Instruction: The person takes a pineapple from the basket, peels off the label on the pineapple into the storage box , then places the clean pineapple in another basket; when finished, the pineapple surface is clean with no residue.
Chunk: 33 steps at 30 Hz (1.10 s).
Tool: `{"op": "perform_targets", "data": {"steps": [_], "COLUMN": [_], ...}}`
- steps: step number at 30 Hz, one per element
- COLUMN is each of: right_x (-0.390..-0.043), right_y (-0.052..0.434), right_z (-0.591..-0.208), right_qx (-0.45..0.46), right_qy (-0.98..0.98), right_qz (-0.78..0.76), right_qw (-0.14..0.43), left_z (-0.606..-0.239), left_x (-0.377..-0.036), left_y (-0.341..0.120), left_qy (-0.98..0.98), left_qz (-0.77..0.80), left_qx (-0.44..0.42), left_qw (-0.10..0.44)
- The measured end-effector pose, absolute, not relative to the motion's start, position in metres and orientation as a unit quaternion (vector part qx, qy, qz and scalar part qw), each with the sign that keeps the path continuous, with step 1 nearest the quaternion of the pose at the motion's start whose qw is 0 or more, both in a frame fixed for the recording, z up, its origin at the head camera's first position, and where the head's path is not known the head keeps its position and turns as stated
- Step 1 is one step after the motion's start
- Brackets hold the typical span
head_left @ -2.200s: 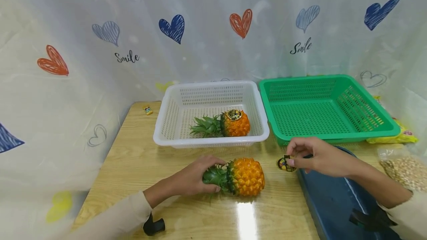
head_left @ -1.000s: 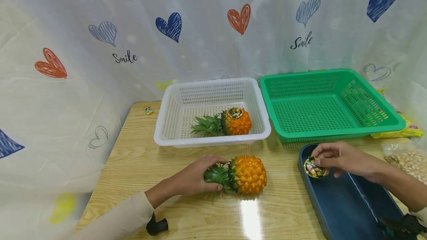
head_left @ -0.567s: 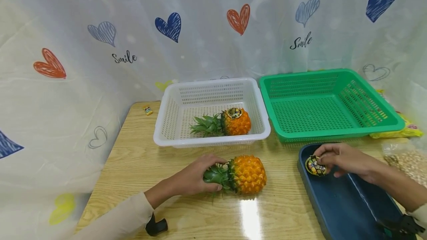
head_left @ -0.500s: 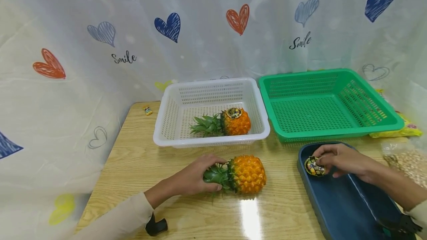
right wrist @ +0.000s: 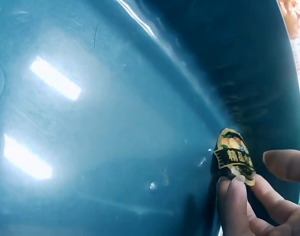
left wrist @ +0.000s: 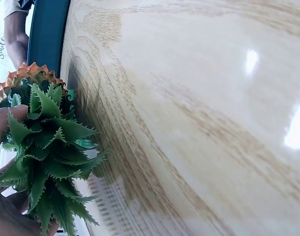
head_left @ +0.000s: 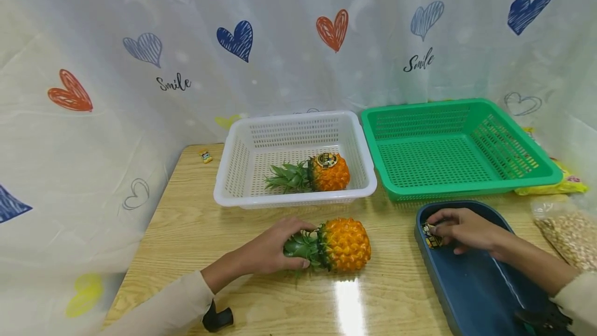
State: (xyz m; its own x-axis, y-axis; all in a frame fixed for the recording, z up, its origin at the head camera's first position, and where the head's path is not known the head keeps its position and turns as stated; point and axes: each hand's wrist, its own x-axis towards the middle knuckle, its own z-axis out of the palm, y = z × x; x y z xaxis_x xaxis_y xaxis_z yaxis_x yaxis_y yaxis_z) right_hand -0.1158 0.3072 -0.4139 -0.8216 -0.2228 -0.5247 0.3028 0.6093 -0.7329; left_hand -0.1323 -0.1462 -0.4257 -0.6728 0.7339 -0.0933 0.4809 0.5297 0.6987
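The sticker (head_left: 432,236) is sitting at the right of the head view, low inside the near-left corner of the dark blue tray (head_left: 471,294), where the right hand (head_left: 459,228) is pinching it between thumb and fingertips. In the right wrist view the sticker (right wrist: 234,158) is showing at the lower right, a small oval label with fruit art and dark lettering, lying against the tray's inner wall (right wrist: 140,123) with the fingertips (right wrist: 234,196) pressing on its lower edge.

The left hand (head_left: 268,247) is lying at lower centre of the head view, its fingers curling round the green crown of a pineapple (head_left: 337,245) that is resting on its side on the table (head_left: 196,227). The left wrist view is showing the same spiky crown (left wrist: 46,157) at the left edge, with the fingers wrapping it from behind and the pale wood grain filling the remainder of the frame.

Two pineapples are in view: the one under the left hand, and a second pineapple (head_left: 322,172) lying on its side inside the white basket (head_left: 233,170) at centre, already wearing one sticker on its skin. So two stickers are visible in all. Two baskets are standing side by side at the back of the table, the white one and a green basket (head_left: 513,170) to its right. A bag of pale grains (head_left: 566,232) is lying at the right edge, and a small wrapped sweet (head_left: 205,156) is sitting near the table's far-left corner. A heart-printed curtain (head_left: 140,66) is hanging behind everything.
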Motion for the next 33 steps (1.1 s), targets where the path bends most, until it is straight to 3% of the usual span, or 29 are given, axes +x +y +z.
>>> {"op": "perform_targets", "data": {"steps": [33], "right_x": [-0.106], "right_y": [0.313], "right_z": [-0.391], "right_qx": [-0.002], "right_qy": [0.859], "right_qz": [-0.431], "right_qw": [0.275], "left_z": [-0.424], "left_x": [-0.131], "left_y": [-0.146], "left_qy": [0.853], "left_qz": [0.327], "left_qx": [0.354], "left_qw": [0.202]}}
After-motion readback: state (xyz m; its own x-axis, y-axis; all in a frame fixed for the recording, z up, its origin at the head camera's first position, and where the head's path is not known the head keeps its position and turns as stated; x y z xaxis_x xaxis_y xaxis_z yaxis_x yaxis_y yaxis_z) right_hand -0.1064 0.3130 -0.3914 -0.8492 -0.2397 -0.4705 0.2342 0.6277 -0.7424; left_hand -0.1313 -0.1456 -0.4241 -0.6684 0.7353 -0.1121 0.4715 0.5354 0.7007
